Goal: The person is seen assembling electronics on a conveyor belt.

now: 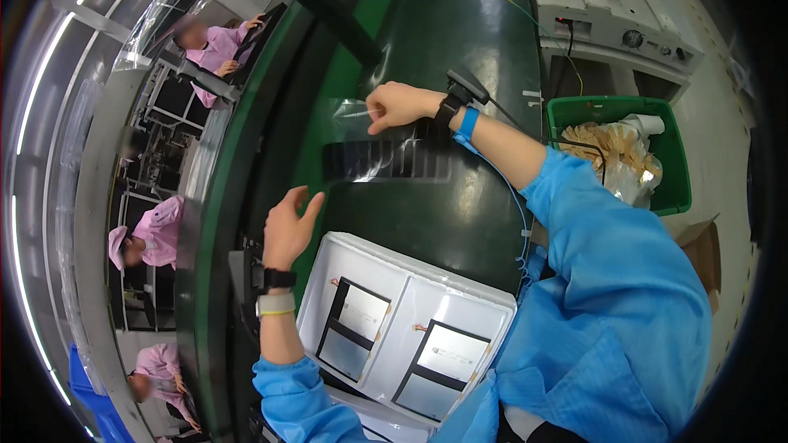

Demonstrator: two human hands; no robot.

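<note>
My right hand (400,106) is closed in a pinch at the edge of a clear plastic film (349,117) above the dark green belt. A glossy see-through sheet with dark panels (386,161) lies just below that hand, slightly blurred; whether it joins the film I cannot tell. My left hand (289,228) hovers over the belt's left side, thumb and fingers apart, holding nothing. Nearer to me is a white foam tray (402,271) with two compartments. In each sits a black-framed flat panel, one on the left (355,328) and one on the right (442,367), each with a small orange tab.
A green bin (683,156) of crumpled tan and clear waste stands at the right. Behind it is a white machine (611,33) with cables. A dark post (328,12) leans over the belt's far end. Several people in pink work along the left (156,230).
</note>
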